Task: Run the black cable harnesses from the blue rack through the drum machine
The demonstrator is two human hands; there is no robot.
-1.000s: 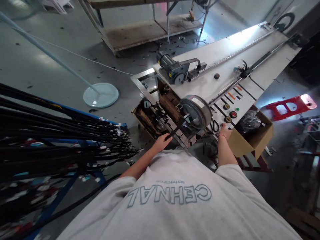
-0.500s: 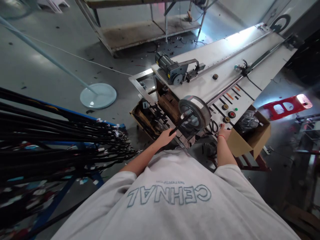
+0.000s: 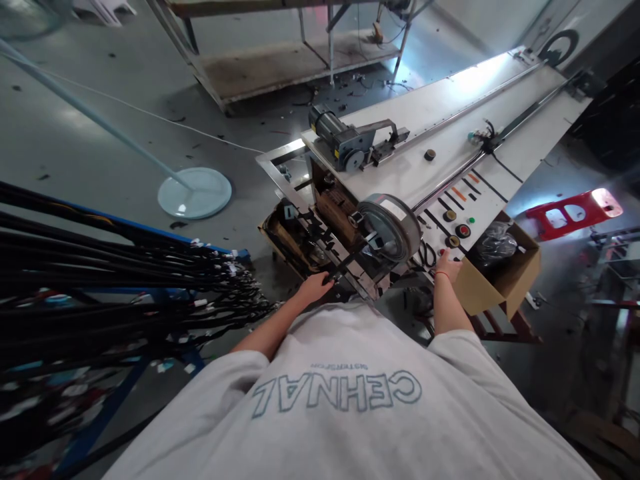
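My left hand (image 3: 316, 287) is closed around the end of a black cable (image 3: 345, 265), thin and strip-like. From there the cable slants up into the opening of a large grey ring-shaped wheel (image 3: 395, 227) mounted at the near end of a long white bench machine (image 3: 400, 175). My right hand (image 3: 449, 267), with a red band at the wrist, rests at the bench's near edge by a small red button (image 3: 442, 252). Its fingers look curled, and what they press or grip is partly hidden. Round knobs (image 3: 453, 241) sit just beyond it.
A motor (image 3: 327, 125) is fixed on the bench's left end. An open cardboard box (image 3: 483, 287) holding dark plastic stands at the right. Many black cable bundles (image 3: 125, 257) hang on a blue rack at the left. A round white stand base (image 3: 195, 193) is on the floor.
My left hand has moved left and slightly down, away from the wheel, with the cable in it. A dark clamp-like part at the wheel's opening has shifted. My right hand stays at the panel.
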